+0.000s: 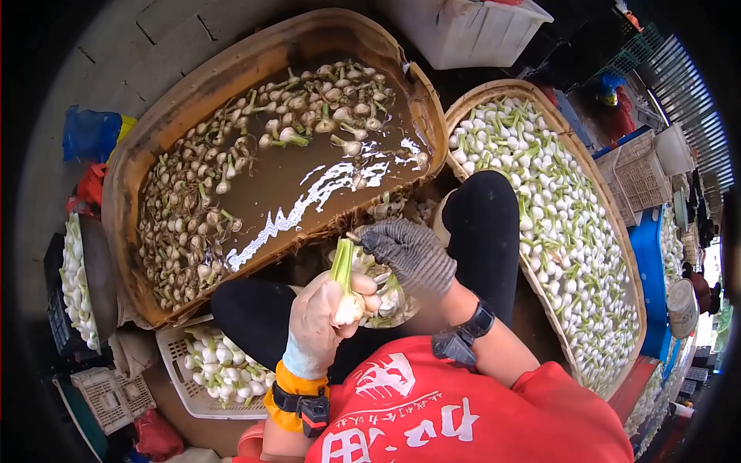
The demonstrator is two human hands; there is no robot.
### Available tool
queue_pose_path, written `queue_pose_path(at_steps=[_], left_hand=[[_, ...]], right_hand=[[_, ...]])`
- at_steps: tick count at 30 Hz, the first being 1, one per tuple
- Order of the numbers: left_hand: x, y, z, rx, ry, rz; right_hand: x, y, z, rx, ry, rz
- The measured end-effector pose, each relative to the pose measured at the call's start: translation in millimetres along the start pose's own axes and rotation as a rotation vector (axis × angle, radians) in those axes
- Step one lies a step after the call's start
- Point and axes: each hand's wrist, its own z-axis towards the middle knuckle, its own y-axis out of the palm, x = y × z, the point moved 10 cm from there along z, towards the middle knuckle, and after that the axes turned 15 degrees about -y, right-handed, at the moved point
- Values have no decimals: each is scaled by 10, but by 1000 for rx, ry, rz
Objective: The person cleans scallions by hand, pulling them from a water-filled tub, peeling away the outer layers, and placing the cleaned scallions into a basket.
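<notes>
My left hand [312,320], in a pale rubber glove, is wrapped round a fresh garlic bulb [349,309] with its root end toward me. The bulb's thick green stem [341,262] points up and away. At the stem's cut-looking top, my right hand [413,253] in a grey knit glove is closed, its fingertips pressed together. A small brownish tip shows by those fingers; what they grip is too small to name. Below and behind both hands lies a pile of garlic and peelings [394,297] between my knees, partly covered by the hands.
A large brown tub [123,193] of murky water with unpeeled garlic stands ahead. To the right, a long wicker-rimmed tray [629,285] holds clean white bulbs. A white basket [171,347] of garlic sits at my left. Crates [637,171] and a white bin [486,35] stand farther off.
</notes>
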Motion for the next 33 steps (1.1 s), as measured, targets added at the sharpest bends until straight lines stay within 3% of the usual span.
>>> queue_pose_path(at_steps=[3,4,7,9,10,12,13,14,15,17,18,20,21,23,24,25,27,28,29,31,32,33], left_hand=[[42,68,29,19,47,85],[51,31,44,13,46,88],[-189,-33,179,-118,-88,66],[-255,-204,323,63,101,311],[-117,-114,274,91,338,722],[-144,-145,361,91,251,597],[-187,-195,425,90,165,473],[-115,-182,452,173,237,715],[-160,-210,506,175,232,716],[-322,-387,656,180,65,293],[-294,-360,669,180,60,296],[-231,-355,734,122,23,-107],[-202,-369,792,120,18,-105],[-165,-520,908,25,10,-582],[-68,-667,1002,-95,61,-804],[51,-835,1084,-222,111,-1025],[276,-1046,983,-42,133,-718],[264,-977,1040,-241,47,-436],[203,-901,905,31,-47,56],[-88,-761,1014,-93,-173,696],[7,-628,1023,-65,-119,824],[41,-660,1104,54,-203,755]], right_hand=[[-265,32,-9,-33,-155,-73],[-82,80,4,-53,180,92],[-110,164,59,-221,349,-21],[-96,199,51,-238,301,-142],[-153,217,60,-243,198,-215],[-294,237,5,-221,8,-298],[-239,260,-70,-221,12,-295],[-287,256,-82,-178,-70,-297],[-344,239,-77,-136,-153,-298],[-255,159,-113,-99,-70,-186],[-287,143,-108,-106,-121,-176],[-356,148,-85,-122,-215,-178],[-390,106,-50,-118,-210,-178],[-599,169,11,-305,-301,-265],[-725,67,13,-245,-421,-260],[-772,-162,50,-129,-409,-247],[-742,-779,66,201,-288,-268],[-729,-1132,-64,453,-276,-578],[-698,-1347,-105,539,-237,-668],[-581,-1361,29,480,-208,-608],[-449,-1216,100,335,-178,-561],[-215,-1049,70,268,-110,-458]])
